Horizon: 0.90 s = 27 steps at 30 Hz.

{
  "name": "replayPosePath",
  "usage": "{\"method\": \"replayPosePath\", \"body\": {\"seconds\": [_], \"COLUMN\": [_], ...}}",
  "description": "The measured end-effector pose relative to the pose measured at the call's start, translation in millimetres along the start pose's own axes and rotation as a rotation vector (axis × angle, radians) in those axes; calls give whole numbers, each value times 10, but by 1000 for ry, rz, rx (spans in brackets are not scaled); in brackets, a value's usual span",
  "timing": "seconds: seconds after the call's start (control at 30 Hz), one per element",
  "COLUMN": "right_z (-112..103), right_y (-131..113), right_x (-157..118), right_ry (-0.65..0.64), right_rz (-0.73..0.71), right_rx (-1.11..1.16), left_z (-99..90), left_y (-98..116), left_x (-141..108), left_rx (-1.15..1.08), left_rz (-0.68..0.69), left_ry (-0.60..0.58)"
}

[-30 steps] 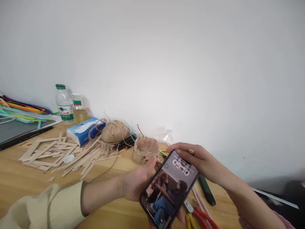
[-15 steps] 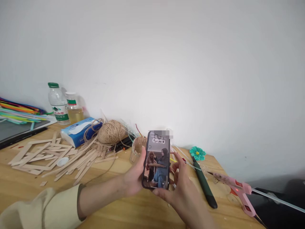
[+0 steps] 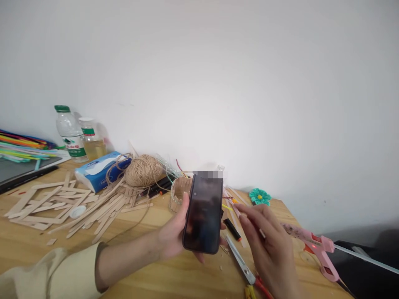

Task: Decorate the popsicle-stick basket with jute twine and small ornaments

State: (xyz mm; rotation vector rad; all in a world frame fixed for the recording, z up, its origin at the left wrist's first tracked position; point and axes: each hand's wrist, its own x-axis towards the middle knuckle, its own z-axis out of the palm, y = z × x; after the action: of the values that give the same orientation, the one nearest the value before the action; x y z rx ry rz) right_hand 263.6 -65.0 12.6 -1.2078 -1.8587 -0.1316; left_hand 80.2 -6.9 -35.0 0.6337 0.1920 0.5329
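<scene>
The glossy black rectangular phone [image 3: 203, 218] lay in the partly closed left hand [image 3: 174, 237], left of the half-curled right hand [image 3: 270, 245], whose hold was unclear.

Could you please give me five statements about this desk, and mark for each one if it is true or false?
1. The left hand holds the phone. True.
2. The flower is red with a white centre. False: it is green with a yellow centre.
3. The bottle with the green cap stands beside the jar with the white lid. True.
4. The glue gun is to the left of the ball of twine. False: it is far to the right of it.
5. The phone's screen shows a bright picture. False: the screen is dark.
</scene>
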Motion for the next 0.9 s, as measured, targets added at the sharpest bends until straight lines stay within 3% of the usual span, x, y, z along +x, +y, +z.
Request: {"method": "replayPosePath", "body": {"seconds": [0.13,0.27,0.37,0.47,0.67,0.9], "right_z": [36,104,127,150,229,135], "right_y": [5,17,3,-27,-85,-41], "right_x": [-81,-92,-70,-48,-8,-33], "right_ry": [-154,-178,-188,-237,-314,-199], "right_rz": [-251,-363,-380,-384,-326,-380], "right_rx": [-118,-297,-310,-331,-410,-373], "left_z": [2,-22,-46,-49,-25,-41], "left_y": [10,5,-14,-38,-73,-78], "left_x": [0,-7,-8,-3,3,-3], "left_rx": [29,77,77,62,89,-11], "left_rz": [-33,-63,-35,5,-41,19], "left_ry": [95,102,66,112,140,92]}}
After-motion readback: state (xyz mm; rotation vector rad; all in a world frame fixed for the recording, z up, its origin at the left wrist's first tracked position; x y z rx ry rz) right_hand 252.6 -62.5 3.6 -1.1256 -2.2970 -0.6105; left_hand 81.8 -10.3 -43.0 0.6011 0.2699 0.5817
